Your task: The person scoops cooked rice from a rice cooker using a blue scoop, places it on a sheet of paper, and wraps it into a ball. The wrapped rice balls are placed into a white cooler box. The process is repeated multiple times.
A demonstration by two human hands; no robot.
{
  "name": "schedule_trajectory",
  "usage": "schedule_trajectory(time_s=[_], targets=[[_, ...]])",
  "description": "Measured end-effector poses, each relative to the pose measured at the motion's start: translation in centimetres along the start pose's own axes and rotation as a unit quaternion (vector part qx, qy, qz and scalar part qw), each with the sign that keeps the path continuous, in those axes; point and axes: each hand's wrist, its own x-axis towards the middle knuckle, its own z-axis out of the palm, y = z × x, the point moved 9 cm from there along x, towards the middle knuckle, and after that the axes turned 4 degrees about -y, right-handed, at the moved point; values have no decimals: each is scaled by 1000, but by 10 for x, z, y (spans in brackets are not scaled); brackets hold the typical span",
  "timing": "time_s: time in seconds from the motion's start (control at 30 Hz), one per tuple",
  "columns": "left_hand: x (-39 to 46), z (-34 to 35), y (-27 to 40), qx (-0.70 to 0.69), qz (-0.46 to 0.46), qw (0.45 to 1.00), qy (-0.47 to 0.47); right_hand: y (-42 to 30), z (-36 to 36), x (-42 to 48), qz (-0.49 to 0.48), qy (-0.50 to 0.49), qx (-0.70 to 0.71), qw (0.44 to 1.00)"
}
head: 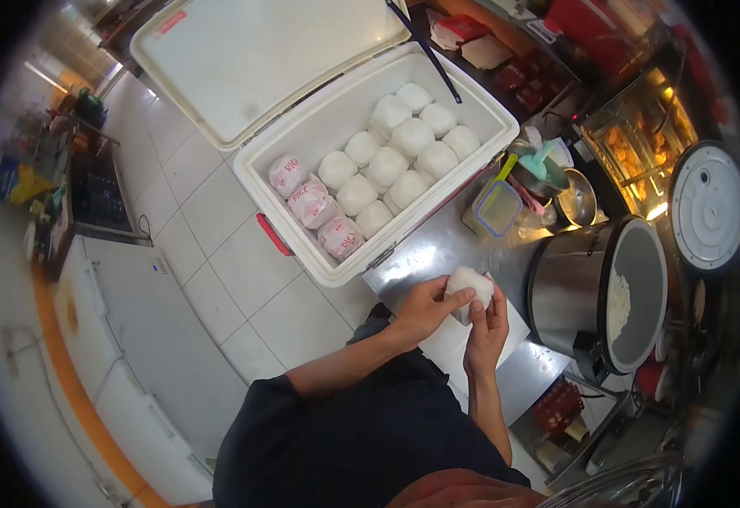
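Both hands hold one white paper-wrapped bundle point(469, 286) in front of my body. My left hand point(425, 309) grips it from the left, its thumb across the front. My right hand point(489, 324) holds it from below and the right, fingers behind it. Under the hands, white paper sheets point(436, 346) lie on the steel table point(408, 270). Beyond stands a white cooler box point(338, 276) with its lid point(268, 63) raised. Inside are many plain white wrapped bundles point(387, 166) and several with pink print point(341, 238) at the left end.
To the right stands a large steel rice cooker point(563, 279) with white rice inside; its inner lid point(707, 204) is upright behind. A plastic container point(497, 208), metal bowls point(576, 197) and a lit food display point(639, 146) are at the back right. White chest freezers point(147, 330) stand at the left.
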Motion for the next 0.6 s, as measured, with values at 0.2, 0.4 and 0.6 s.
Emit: schedule_trajectory(time_s=[0.2, 0.4, 0.6], targets=[[22, -58, 134, 203, 27, 978, 37, -61, -13, -15, -128, 94, -264, 951], [142, -226, 214, 423, -28, 887, 184, -21, -89, -57, 17, 228, -170, 959], [207, -296, 175, 563, 21, 782, 267, 8, -99, -93, 87, 292, -158, 939]])
